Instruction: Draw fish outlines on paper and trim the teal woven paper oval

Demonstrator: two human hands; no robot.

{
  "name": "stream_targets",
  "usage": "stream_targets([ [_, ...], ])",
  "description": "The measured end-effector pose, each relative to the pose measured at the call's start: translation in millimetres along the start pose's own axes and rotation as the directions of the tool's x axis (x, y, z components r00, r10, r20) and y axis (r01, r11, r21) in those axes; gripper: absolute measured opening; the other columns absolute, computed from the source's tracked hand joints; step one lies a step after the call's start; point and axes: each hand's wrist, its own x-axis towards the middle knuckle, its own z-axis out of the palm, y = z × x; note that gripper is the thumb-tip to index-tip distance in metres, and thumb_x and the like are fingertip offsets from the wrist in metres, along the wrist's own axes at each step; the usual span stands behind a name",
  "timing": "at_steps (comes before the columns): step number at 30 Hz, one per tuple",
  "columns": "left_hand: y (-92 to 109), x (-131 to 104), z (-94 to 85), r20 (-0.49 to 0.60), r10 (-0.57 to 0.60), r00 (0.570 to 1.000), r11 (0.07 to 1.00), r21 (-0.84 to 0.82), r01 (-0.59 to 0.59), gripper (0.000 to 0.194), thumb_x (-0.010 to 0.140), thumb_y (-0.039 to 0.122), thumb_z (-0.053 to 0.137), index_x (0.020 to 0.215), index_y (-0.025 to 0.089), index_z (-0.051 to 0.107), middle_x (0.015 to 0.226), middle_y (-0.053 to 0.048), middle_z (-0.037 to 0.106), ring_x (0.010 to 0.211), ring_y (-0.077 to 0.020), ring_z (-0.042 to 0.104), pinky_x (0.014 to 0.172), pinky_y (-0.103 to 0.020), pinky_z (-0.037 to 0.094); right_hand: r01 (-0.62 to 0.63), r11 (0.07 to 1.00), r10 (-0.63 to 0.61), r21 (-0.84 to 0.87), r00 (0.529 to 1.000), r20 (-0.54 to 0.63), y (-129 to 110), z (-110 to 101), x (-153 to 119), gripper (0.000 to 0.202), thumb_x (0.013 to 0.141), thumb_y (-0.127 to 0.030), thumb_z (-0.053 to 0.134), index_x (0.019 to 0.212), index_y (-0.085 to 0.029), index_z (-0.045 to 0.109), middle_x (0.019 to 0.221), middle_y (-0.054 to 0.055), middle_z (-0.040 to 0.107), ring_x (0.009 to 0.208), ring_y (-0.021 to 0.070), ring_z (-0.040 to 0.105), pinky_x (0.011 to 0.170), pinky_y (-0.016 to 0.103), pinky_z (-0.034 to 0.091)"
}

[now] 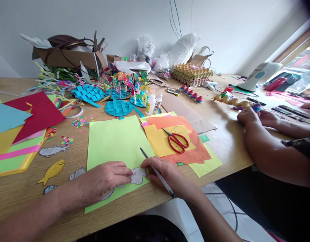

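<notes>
My left hand [104, 183] lies flat on a light green sheet of paper [114, 141], fingers stretched out, pressing on the left edge of a white fish cutout [137, 176]. Part of another cutout shows from beneath that hand. My right hand [167, 174] is closed on a pen [160, 178], which slants across it. Its fingertips rest beside the tail of the white fish. To the left on the table are a grey fish cutout [53, 151], a yellow fish cutout [52, 170] and a striped cutout [78, 173] partly behind my left hand.
Red-handled scissors [178, 142] lie on orange and yellow paper right of the sheet. Two glue bottles [150, 103] stand behind. Coloured sheets [44, 116] and a tape roll [73, 111] are at left. At right, another person's hands [250, 116] hold an egg-carton strip [231, 101].
</notes>
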Motion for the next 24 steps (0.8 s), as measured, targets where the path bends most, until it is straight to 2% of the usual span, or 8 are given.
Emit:
stream_targets([
  [11,-0.8,-0.8,-0.6,-0.003,0.003,1.000,1.000,-0.027,-0.003,0.040,0.086,0.004,0.035,0.109,0.019,0.063,0.110,-0.008,0.064,0.099,-0.0193,0.057,0.089,-0.030,0.046,0.039,0.999,-0.040,-0.027,0.999,-0.022,-1.1,2.2,1.4,0.024,0.079,-0.006,0.053,0.096,-0.021,0.057,0.085,0.000,0.060,0.071,0.0121,0.055,0.063,0.021,0.043],
  [14,-3.8,0.3,-0.7,0.015,-0.004,1.000,0.998,-0.058,0.005,0.038,0.087,0.005,0.036,0.109,0.019,0.063,0.109,-0.007,0.065,0.099,-0.0196,0.057,0.087,-0.031,0.046,0.085,0.996,-0.086,-0.019,0.991,-0.103,-3.9,1.6,0.5,0.012,0.082,-0.014,0.053,0.092,-0.020,0.058,0.083,0.002,0.062,0.071,0.0133,0.057,0.062,0.022,0.043],
  [16,-5.4,2.6,-2.3,0.032,-0.008,0.999,0.995,-0.098,0.011,0.037,0.088,0.005,0.035,0.109,0.019,0.062,0.109,-0.007,0.064,0.100,-0.0188,0.056,0.088,-0.030,0.044,0.117,0.993,-0.110,0.021,0.973,-0.205,-8.7,-0.5,-2.5,0.006,0.084,-0.021,0.053,0.085,-0.020,0.059,0.077,0.003,0.063,0.068,0.0138,0.057,0.060,0.023,0.042],
  [18,-5.8,5.8,-5.1,0.030,-0.014,0.999,0.989,-0.146,0.018,0.035,0.090,0.005,0.034,0.108,0.017,0.062,0.107,-0.007,0.064,0.099,-0.0172,0.056,0.088,-0.028,0.043,0.141,0.983,-0.106,0.114,0.957,-0.270,-14.8,-3.5,-7.3,0.014,0.087,-0.026,0.049,0.080,-0.020,0.059,0.067,0.001,0.062,0.061,0.0130,0.057,0.057,0.023,0.042],
  [21,-4.3,10.4,-9.7,0.023,-0.076,0.997,0.977,-0.196,0.079,0.031,0.092,0.007,0.034,0.105,0.014,0.061,0.097,-0.008,0.065,0.091,-0.0158,0.057,0.082,-0.026,0.044,0.110,0.962,-0.047,0.248,0.967,-0.249,-22.6,-6.4,-14.5,0.020,0.092,-0.028,0.040,0.088,-0.021,0.059,0.055,-0.003,0.058,0.054,0.0120,0.055,0.056,0.023,0.040],
  [24,-2.5,12.8,-11.9,0.025,-0.138,0.990,0.968,-0.207,0.140,0.027,0.092,0.008,0.037,0.104,0.014,0.060,0.091,-0.006,0.063,0.085,-0.0148,0.057,0.077,-0.024,0.044,0.043,0.957,0.015,0.289,0.981,-0.194,-25.9,-5.5,-16.9,0.017,0.091,-0.029,0.039,0.097,-0.022,0.054,0.055,-0.005,0.059,0.055,0.0125,0.054,0.058,0.025,0.039],
])
